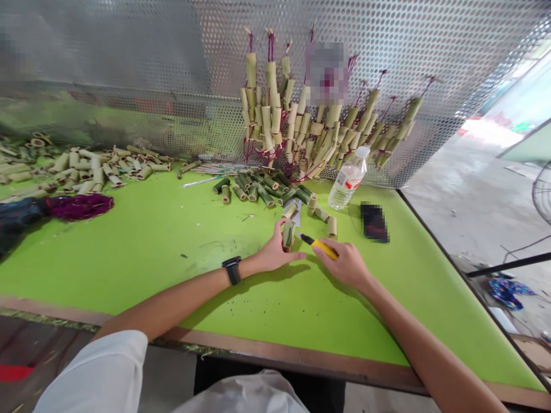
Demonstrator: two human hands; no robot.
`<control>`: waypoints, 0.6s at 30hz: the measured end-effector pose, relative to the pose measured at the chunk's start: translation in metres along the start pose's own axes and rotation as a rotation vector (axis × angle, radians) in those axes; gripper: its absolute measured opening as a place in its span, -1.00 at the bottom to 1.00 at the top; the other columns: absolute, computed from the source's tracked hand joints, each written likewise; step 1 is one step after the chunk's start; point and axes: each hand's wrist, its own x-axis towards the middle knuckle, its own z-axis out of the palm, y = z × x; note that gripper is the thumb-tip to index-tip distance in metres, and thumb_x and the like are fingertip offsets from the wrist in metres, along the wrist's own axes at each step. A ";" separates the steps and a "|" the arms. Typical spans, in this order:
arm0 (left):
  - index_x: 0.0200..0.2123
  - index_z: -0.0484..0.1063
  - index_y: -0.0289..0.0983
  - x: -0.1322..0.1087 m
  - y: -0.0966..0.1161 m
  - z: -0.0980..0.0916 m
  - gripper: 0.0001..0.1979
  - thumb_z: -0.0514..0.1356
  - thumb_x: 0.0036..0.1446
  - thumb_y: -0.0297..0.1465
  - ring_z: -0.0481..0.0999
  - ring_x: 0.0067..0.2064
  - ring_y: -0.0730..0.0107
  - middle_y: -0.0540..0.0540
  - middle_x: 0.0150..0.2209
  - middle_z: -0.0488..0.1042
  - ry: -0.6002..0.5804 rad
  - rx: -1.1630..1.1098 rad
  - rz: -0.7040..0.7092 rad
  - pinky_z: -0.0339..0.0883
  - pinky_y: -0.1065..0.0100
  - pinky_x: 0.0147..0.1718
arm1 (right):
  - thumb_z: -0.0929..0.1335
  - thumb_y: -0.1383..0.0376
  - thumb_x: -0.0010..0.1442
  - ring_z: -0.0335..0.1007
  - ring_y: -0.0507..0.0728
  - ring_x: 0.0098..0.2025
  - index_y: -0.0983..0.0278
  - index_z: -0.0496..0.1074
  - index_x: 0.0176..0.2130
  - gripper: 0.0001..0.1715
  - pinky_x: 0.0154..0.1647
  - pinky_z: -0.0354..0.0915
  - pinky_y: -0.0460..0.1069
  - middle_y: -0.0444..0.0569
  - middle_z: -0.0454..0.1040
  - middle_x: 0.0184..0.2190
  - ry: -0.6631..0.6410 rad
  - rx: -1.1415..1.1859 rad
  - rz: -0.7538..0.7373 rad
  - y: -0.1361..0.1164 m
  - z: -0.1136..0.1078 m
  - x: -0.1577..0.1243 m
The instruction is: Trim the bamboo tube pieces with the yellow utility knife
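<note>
My left hand (275, 251), with a black watch on its wrist, has its fingers curled against a short piece of bamboo (288, 234) that stands nearly upright; the thumb sticks out to the right. In my right hand (345, 263) is a yellow and black utility knife (325, 248), its tip pointing left at that piece, a small gap away. Just behind lies a pale bamboo piece (290, 209) near a white slip. More cut pieces, one of them a short upright bamboo tube (332, 226), sit beyond the knife.
Green bamboo pieces (262, 194) lie in a heap ahead. Strung bamboo bundles (271, 109) hang on the perforated metal screen (163, 51). A water bottle (345, 182) and a dark pixelated object (374, 222) are at right. Purple cord (81, 206) and pale bamboo pieces (94, 172) lie left.
</note>
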 end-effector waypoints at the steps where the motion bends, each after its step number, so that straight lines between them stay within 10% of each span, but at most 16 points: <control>1: 0.54 -0.19 -0.08 0.001 -0.001 0.000 0.20 0.57 0.13 -0.12 0.40 -0.30 0.40 0.05 -0.20 0.38 0.005 -0.006 0.012 0.37 0.29 -0.24 | 0.28 -0.17 0.48 0.43 0.13 -0.53 0.23 0.74 0.02 -0.33 -0.43 0.29 0.01 0.04 0.70 -0.37 -0.046 0.012 -0.042 -0.002 0.002 -0.001; 18: 0.37 0.07 -0.16 -0.003 0.004 0.004 -0.26 0.40 0.30 -0.25 0.27 -0.33 0.40 0.10 -0.29 0.27 0.029 0.113 0.075 0.21 0.32 -0.28 | 0.22 -0.17 0.52 0.25 0.06 -0.55 0.28 0.69 -0.09 -0.28 -0.45 0.10 -0.02 -0.05 0.54 -0.49 -0.201 0.094 -0.161 -0.011 0.006 -0.006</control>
